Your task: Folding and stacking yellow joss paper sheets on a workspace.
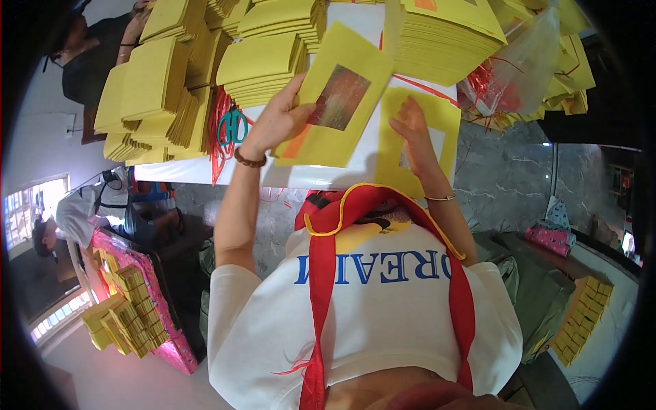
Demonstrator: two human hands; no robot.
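A yellow paper envelope with a dark, shiny rectangular window is tilted above the white table. My left hand grips its left side, thumb lying on the front face. To its right, another yellow envelope with a pale window rests at the table's near edge. My right hand is over that one, thumb and fingers apart, with nothing seen between them; whether it touches the paper is unclear. Left of my left hand are teal-handled scissors and a bundle of red strips.
Tall stacks of yellow envelopes line the table's far and left sides; another stack stands far right. A clear plastic bag with red strips sits beside it. One person is at far left; another sits lower left.
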